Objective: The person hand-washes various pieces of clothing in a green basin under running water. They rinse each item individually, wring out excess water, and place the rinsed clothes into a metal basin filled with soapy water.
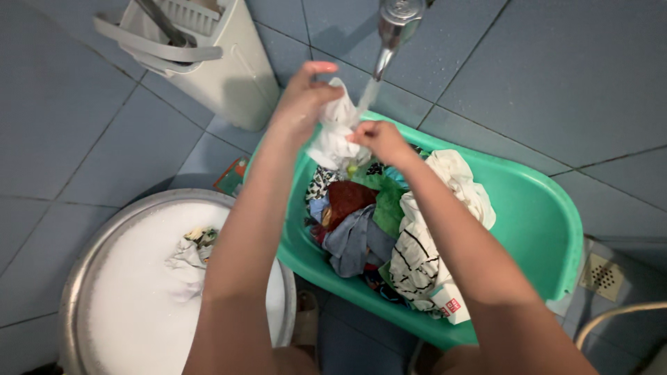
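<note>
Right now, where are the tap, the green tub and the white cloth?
tap (397, 21), head view, on its metal spout.
green tub (538, 222), head view, on its bare inner wall.
white cloth (333, 142), head view, on its hanging middle.

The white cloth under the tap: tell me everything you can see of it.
The white cloth is a small, thin, wet-looking fabric piece, bunched and crumpled. The left hand pinches its top and the right hand grips its side, holding it in the air above the green tub. The stream of water from the metal tap falls onto it. Its lower end hangs toward the heap of mixed clothes.
</note>
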